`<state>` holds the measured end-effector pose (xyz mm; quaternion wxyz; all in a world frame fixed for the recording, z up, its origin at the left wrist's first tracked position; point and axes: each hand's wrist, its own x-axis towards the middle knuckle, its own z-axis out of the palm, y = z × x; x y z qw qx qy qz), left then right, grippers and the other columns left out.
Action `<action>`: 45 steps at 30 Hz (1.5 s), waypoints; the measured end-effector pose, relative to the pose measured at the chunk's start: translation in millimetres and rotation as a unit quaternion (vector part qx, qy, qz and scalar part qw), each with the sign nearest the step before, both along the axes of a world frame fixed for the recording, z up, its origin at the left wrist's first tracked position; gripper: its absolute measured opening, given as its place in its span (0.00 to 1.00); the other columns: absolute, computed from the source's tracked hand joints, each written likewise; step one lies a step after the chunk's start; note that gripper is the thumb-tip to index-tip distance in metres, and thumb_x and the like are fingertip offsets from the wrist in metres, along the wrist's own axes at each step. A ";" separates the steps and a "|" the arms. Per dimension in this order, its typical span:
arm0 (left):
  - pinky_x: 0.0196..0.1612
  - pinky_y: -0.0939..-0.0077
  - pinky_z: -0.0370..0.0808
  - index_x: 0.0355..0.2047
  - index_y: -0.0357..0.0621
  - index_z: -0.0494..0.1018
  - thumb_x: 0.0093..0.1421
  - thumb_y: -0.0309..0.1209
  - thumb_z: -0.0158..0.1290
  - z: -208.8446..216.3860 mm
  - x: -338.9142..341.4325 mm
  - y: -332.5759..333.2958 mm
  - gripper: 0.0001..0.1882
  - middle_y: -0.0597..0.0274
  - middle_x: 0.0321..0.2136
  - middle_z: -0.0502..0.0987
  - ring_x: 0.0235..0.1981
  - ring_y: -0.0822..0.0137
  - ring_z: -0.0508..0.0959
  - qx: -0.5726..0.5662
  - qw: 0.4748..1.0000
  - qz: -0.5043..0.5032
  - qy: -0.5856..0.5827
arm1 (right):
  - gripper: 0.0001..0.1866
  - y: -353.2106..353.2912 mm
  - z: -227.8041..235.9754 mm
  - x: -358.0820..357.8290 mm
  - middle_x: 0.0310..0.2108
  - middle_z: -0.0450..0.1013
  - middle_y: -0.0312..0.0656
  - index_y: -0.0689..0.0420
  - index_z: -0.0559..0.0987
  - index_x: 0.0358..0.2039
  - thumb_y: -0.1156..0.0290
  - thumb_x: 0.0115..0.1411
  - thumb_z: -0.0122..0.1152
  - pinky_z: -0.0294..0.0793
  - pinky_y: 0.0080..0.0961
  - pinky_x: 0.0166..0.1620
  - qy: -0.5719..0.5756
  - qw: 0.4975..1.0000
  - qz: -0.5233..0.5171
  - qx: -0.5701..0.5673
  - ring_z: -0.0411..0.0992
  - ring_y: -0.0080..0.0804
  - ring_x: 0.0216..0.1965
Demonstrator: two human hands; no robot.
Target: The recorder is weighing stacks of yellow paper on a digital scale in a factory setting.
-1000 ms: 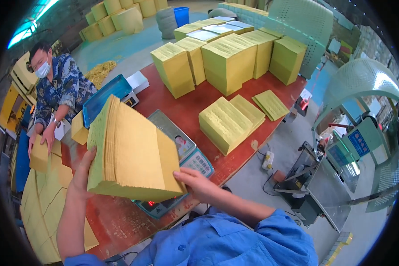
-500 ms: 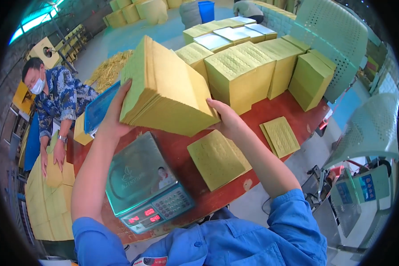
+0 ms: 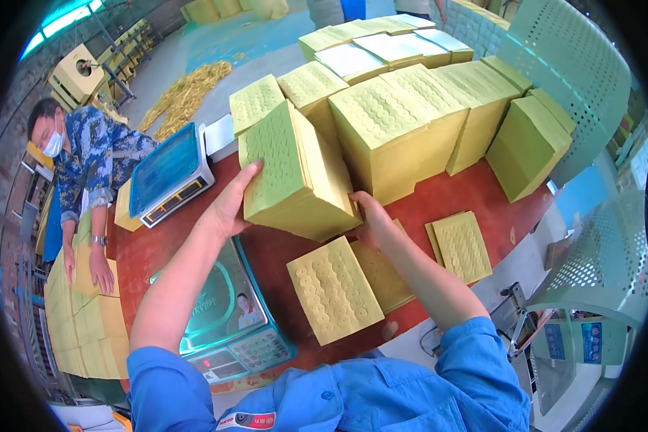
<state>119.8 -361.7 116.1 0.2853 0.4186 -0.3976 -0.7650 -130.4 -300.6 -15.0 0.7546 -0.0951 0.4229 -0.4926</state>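
Between my two hands is a thick stack of yellow paper (image 3: 284, 169), its top sheet stamped with rows of curved marks. My left hand (image 3: 232, 198) grips its left side, thumb on the face. At the lower right corner, my right hand (image 3: 371, 218) is closed on the edge, its fingers partly hidden. The stack is tilted, close in front of taller paper stacks (image 3: 389, 144); whether its bottom touches the table cannot be told. Below my hands lie a loose patterned pad of paper (image 3: 336, 290) and another pad partly beneath it. A digital scale (image 3: 230, 309) sits under my left forearm.
The red table (image 3: 439, 189) carries another small paper pile (image 3: 462, 248) at right and a second blue-topped scale (image 3: 167, 173) at left. A co-worker (image 3: 97, 155) in camouflage rests both hands on paper bundles (image 3: 90, 324). A perforated green chair (image 3: 561, 86) stands beyond the right edge.
The held stack has moved down and away from me, over toward the taller stacks, its stamped face now showing. A patterned pad now lies overlapping the one on the table.
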 end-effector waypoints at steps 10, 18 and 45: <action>0.52 0.55 0.73 0.60 0.51 0.65 0.65 0.56 0.45 -10.3 -22.6 -4.5 0.30 0.60 0.53 0.74 0.52 0.62 0.75 0.035 0.998 0.060 -0.007 | 0.28 -8.5 -7.6 9.2 0.56 0.66 0.51 0.62 0.64 0.59 0.53 0.67 0.44 0.69 0.45 0.55 0.085 0.995 -0.058 0.016 0.67 0.43 0.56; 0.46 0.50 0.77 0.61 0.52 0.63 0.65 0.58 0.41 -23.0 -28.9 -9.4 0.32 0.62 0.54 0.72 0.53 0.63 0.74 0.040 0.998 0.033 0.020 | 0.35 34.2 15.9 -8.8 0.62 0.61 0.57 0.71 0.61 0.62 0.53 0.67 0.47 0.55 0.31 0.65 0.347 0.928 -0.018 -0.136 0.58 0.42 0.65; 0.48 0.40 0.74 0.62 0.49 0.59 0.58 0.60 0.50 -6.9 -80.1 9.3 0.40 0.52 0.57 0.67 0.56 0.51 0.70 0.015 0.996 -0.017 -0.089 | 0.10 21.9 -7.8 -18.1 0.28 0.77 0.52 0.58 0.82 0.30 0.65 0.54 0.58 0.77 0.43 0.38 0.660 0.631 0.178 -0.367 0.77 0.50 0.33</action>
